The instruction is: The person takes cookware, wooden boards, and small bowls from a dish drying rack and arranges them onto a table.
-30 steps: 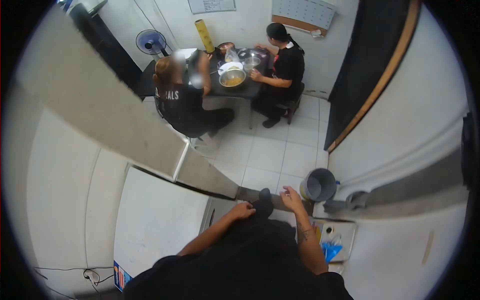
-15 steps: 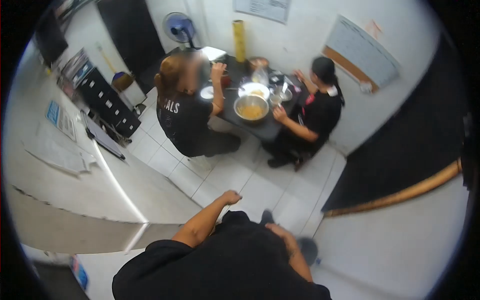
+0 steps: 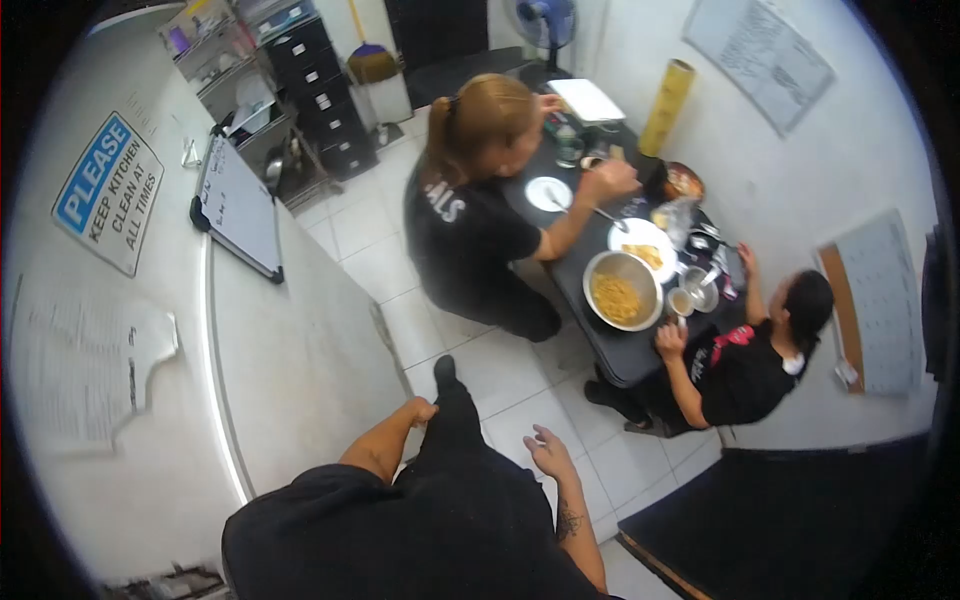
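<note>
My left hand [image 3: 424,410] hangs beside my left thigh, its fingers curled in, and nothing shows in it. My right hand [image 3: 550,451] is held out to the right of my leg, over the tiled floor [image 3: 520,385]. Its fingers are apart and it holds nothing. Neither hand touches any object. Ahead stands a dark table [image 3: 577,282] bearing a large metal bowl [image 3: 657,310] of yellowish food, a white plate [image 3: 657,237] with food on it, a smaller white plate [image 3: 548,194] and several cups and jars.
One person [image 3: 460,230] sits left of the table, another [image 3: 755,370] at its right. To my left a white wall [image 3: 300,370] carries a sign [image 3: 108,190] and a small whiteboard [image 3: 240,205]. Black drawers [image 3: 322,100], a broom [image 3: 372,62] and a fan [image 3: 545,20] stand farther back.
I have moved closer to the table, and my view has turned left. My right hand has swung forward away from my body; my left hand has drawn back toward my thigh.
</note>
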`<state>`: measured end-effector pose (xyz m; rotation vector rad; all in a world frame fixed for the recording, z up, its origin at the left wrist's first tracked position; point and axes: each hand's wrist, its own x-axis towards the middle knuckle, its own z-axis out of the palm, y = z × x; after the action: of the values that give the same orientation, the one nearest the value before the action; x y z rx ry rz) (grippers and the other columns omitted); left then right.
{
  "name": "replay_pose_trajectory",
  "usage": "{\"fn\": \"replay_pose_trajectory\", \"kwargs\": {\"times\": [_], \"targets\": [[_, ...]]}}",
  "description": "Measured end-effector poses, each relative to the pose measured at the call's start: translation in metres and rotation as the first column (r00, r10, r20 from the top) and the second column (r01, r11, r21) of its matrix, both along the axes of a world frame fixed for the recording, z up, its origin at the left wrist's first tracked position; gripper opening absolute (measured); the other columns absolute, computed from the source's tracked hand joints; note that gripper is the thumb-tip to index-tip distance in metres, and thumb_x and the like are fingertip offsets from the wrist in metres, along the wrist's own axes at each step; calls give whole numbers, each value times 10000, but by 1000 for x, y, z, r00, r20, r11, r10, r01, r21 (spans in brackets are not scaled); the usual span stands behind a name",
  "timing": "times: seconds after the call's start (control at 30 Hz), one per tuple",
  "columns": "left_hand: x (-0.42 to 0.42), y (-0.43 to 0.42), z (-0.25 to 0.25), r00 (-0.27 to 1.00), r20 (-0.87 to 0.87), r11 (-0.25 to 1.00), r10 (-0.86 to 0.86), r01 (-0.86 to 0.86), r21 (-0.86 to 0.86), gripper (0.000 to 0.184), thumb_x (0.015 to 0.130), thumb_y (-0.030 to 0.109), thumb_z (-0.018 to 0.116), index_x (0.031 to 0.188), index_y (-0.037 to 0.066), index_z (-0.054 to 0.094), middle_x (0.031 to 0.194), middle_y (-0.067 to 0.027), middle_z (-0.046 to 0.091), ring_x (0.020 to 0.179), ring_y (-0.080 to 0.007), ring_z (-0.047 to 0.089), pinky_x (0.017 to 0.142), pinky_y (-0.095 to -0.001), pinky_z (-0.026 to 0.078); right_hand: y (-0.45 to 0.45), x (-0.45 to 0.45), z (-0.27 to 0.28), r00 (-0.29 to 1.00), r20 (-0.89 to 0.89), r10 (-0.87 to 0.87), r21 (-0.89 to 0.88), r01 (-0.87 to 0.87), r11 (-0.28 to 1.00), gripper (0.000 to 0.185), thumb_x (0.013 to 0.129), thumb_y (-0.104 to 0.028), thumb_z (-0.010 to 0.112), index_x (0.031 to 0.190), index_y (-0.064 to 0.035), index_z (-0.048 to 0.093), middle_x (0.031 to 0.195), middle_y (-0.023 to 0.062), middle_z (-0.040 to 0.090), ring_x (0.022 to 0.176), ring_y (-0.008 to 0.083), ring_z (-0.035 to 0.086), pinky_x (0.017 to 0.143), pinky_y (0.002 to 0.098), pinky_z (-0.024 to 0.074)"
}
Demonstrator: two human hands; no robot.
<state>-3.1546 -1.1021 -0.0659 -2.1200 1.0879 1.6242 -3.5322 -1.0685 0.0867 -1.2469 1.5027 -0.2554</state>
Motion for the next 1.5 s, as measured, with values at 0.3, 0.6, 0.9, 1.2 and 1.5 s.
{"fn": "replay_pose_trajectory", "kwargs": {"times": [0.3,0.6,0.9,1.2,1.5], "targets": [[176,-199,63,929,162,938,-332,344,-51,586,910,428,456,1143,-54,693,1254,-289,633,1191,-438,600,1018,-459,477,-163,187,67,920,383,-79,260,-25,965,572,993,-362,627,1415,13,532,1298,178,643,1225,258,593,1063,323,419],[327,-342,30,950,307,927,-57,164,-337,505,912,427,496,1050,4,735,1110,-277,685,1041,-443,655,911,-475,523,-326,323,96,778,604,175,324,-440,837,528,1041,-383,549,1455,-56,519,1469,122,534,1382,219,456,1148,322,324],[528,-475,-65,960,124,966,249,-238,-99,464,920,432,540,1058,27,718,1037,-220,684,943,-340,672,829,-482,536,-518,499,59,851,523,-49,507,-265,820,554,1038,-364,552,1455,-3,497,1500,127,493,1413,203,407,1160,313,285],[650,-481,-28,322,34,302,946,-915,269,460,939,418,575,1284,115,600,1106,-116,664,926,-241,655,793,-453,559,-720,702,138,957,282,-71,657,-139,741,509,1043,-343,550,1434,-17,526,1442,149,539,1324,226,505,1113,312,357],[739,-543,18,132,-84,148,988,-966,213,407,972,373,559,1259,91,622,1155,-122,680,1002,-278,671,805,-453,561,-854,846,102,903,380,200,522,-388,760,611,1027,-360,578,1530,-72,386,1508,177,464,1357,315,479,1128,415,387]]}}
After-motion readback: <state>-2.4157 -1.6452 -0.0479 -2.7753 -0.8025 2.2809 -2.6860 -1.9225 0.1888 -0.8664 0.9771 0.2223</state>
